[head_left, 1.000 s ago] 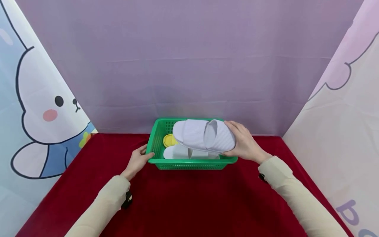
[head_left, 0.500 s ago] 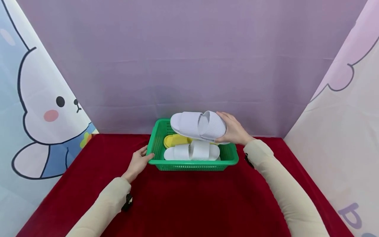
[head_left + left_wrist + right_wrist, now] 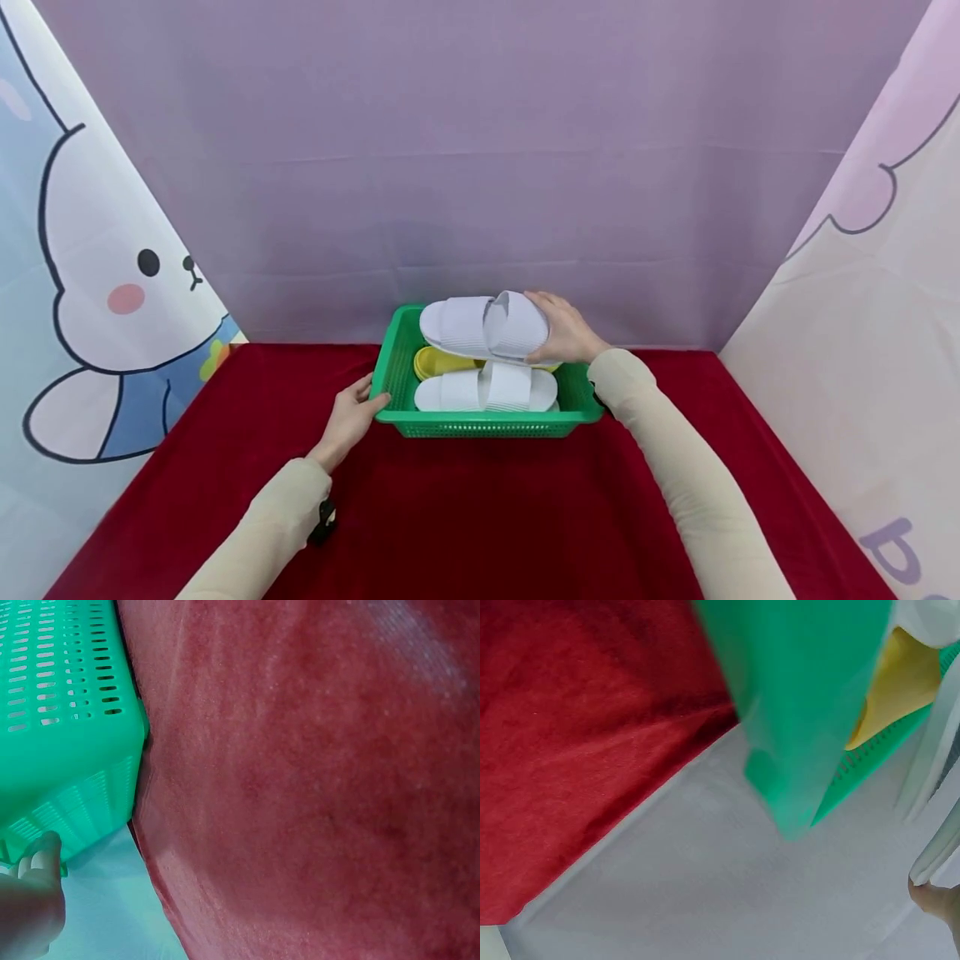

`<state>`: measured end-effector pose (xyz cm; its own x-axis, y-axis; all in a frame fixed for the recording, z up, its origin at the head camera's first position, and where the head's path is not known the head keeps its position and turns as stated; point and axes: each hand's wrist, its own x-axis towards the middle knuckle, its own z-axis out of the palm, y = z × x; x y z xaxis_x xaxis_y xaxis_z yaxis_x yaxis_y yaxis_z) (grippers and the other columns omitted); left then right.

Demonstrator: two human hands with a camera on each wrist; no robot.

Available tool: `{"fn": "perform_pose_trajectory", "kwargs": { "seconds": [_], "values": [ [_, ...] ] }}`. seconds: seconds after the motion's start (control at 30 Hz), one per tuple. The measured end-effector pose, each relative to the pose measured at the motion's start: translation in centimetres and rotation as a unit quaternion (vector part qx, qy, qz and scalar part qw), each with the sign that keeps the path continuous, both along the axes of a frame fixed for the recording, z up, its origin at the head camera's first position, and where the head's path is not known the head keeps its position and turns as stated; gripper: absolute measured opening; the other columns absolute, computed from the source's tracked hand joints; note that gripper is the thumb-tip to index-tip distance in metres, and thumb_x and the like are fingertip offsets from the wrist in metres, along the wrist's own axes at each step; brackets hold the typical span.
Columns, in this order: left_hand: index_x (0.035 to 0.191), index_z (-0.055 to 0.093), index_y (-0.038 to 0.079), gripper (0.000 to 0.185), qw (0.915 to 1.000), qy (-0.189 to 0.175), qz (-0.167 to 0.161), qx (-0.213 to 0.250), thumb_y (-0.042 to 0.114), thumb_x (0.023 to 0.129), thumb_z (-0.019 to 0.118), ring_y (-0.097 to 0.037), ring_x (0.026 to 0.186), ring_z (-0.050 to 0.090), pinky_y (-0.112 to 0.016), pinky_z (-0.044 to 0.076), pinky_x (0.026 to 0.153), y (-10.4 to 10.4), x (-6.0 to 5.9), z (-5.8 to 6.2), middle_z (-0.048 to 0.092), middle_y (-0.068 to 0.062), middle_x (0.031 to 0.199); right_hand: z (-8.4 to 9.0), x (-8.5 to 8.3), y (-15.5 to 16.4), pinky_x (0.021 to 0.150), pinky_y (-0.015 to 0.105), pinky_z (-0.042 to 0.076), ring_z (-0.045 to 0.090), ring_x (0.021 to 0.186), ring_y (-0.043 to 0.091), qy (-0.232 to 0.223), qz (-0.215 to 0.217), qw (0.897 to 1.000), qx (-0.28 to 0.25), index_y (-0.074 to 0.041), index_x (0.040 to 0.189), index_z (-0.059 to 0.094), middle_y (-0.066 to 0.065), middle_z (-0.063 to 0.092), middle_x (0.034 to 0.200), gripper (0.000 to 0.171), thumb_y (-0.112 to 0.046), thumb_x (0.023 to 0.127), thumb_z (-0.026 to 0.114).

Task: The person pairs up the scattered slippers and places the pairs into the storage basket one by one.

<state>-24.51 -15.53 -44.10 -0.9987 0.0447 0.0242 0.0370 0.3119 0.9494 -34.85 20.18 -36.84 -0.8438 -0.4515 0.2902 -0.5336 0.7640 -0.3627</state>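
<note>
A pale lavender-white slipper [image 3: 461, 323] with a ribbed strap is in my right hand [image 3: 562, 327], which grips it by the heel end. It is over the back part of a green plastic basket [image 3: 480, 429], toe pointing left. Its edges show at the far right of the right wrist view, where a fingertip [image 3: 928, 896] touches one. Inside the basket lie a white slipper [image 3: 457, 390] at the front and a yellow slipper [image 3: 438, 362] behind it, partly covered. My left hand [image 3: 351, 421] holds the basket's left rim, thumb on top; its fingers are partly hidden.
The basket stands on a red cloth [image 3: 480, 517] near its back edge. Behind rises a lilac fabric wall [image 3: 480, 167]. Printed panels stand at the sides, one with a cartoon bunny [image 3: 105, 242].
My right hand has carried the lavender-white slipper leftward, up and then slightly down, over the back of the basket, uncovering the white slipper in front. My left hand stays on the rim.
</note>
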Motion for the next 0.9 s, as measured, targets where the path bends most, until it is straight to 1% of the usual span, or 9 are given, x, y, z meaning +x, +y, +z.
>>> {"fn": "perform_pose_trajectory", "kwargs": {
  "seconds": [0.13, 0.33, 0.47, 0.6, 0.67, 0.73, 0.83, 0.9],
  "values": [
    [0.145, 0.023, 0.006, 0.058, 1.0000, 0.004, 0.003, 0.001, 0.018, 0.094, 0.048, -0.029, 0.122, 0.047, -0.043, 0.039, 0.101, 0.0, 0.0, 0.1, 0.042, -0.018, 0.139, 0.0, 0.1, -0.1, 0.103, 0.058, 0.026, 0.029, 0.131, 0.034, -0.003, 0.005, 1.000, 0.004, -0.013, 0.145, 0.026, 0.014, 0.030, 0.146, 0.108, -0.038, 0.057, 0.084],
    [0.144, 0.024, 0.005, 0.057, 1.0000, 0.001, 0.002, 0.000, 0.017, 0.094, 0.048, -0.029, 0.122, 0.047, -0.042, 0.039, 0.101, 0.0, -0.1, -0.1, 0.043, -0.017, 0.138, 0.4, 0.7, 0.0, 0.101, 0.057, 0.030, 0.027, 0.133, 0.032, -0.034, 0.000, 0.999, 0.008, -0.019, 0.146, 0.024, 0.012, 0.027, 0.148, 0.110, -0.040, 0.056, 0.084],
    [0.144, 0.024, 0.004, 0.057, 1.0000, 0.006, 0.006, -0.001, 0.016, 0.094, 0.048, -0.029, 0.120, 0.049, -0.042, 0.040, 0.100, 0.0, -0.3, -0.1, 0.044, -0.018, 0.137, 0.7, 1.0, -0.1, 0.101, 0.058, 0.031, 0.028, 0.133, 0.033, -0.033, 0.009, 0.999, 0.013, -0.017, 0.145, 0.025, 0.012, 0.029, 0.147, 0.110, -0.039, 0.055, 0.084],
    [0.144, 0.023, 0.005, 0.058, 1.0000, 0.006, 0.003, -0.002, 0.017, 0.094, 0.048, -0.029, 0.121, 0.048, -0.042, 0.039, 0.101, 0.0, -0.4, -0.1, 0.043, -0.018, 0.138, 0.9, 1.1, 0.1, 0.101, 0.060, 0.029, 0.027, 0.133, 0.033, -0.034, 0.011, 0.999, 0.016, -0.016, 0.145, 0.025, 0.012, 0.028, 0.147, 0.110, -0.038, 0.055, 0.084],
    [0.145, 0.023, 0.005, 0.058, 1.0000, 0.004, 0.001, -0.002, 0.018, 0.094, 0.048, -0.030, 0.122, 0.047, -0.043, 0.039, 0.101, 0.1, -0.4, -0.1, 0.042, -0.018, 0.139, 0.9, 1.2, 0.2, 0.102, 0.060, 0.027, 0.025, 0.135, 0.033, -0.051, 0.013, 0.999, 0.014, -0.017, 0.146, 0.024, 0.012, 0.026, 0.148, 0.109, -0.038, 0.057, 0.084],
    [0.145, 0.023, 0.006, 0.058, 1.0000, 0.004, 0.002, -0.003, 0.018, 0.094, 0.048, -0.030, 0.122, 0.047, -0.044, 0.039, 0.101, 0.1, -0.4, -0.2, 0.042, -0.019, 0.138, 0.9, 1.3, 0.3, 0.104, 0.060, 0.025, 0.021, 0.137, 0.033, -0.082, 0.015, 0.996, -0.004, -0.017, 0.146, 0.022, 0.012, 0.023, 0.150, 0.107, -0.039, 0.060, 0.082],
    [0.145, 0.024, 0.006, 0.057, 1.0000, 0.003, 0.003, -0.002, 0.017, 0.094, 0.048, -0.031, 0.122, 0.047, -0.044, 0.039, 0.101, 0.0, -0.4, -0.1, 0.043, -0.019, 0.138, 0.8, 1.4, 0.5, 0.107, 0.058, 0.022, 0.014, 0.140, 0.032, -0.129, 0.005, 0.990, -0.047, -0.020, 0.147, 0.020, 0.009, 0.018, 0.152, 0.102, -0.040, 0.066, 0.079],
    [0.145, 0.024, 0.006, 0.057, 1.0000, 0.005, 0.001, -0.005, 0.017, 0.094, 0.048, -0.031, 0.122, 0.047, -0.044, 0.039, 0.101, 0.0, -0.4, -0.1, 0.043, -0.019, 0.138, 0.8, 1.5, 0.6, 0.107, 0.057, 0.022, 0.013, 0.140, 0.031, -0.145, -0.008, 0.986, -0.078, -0.021, 0.147, 0.020, 0.008, 0.017, 0.152, 0.099, -0.042, 0.068, 0.077]
  ]
}}
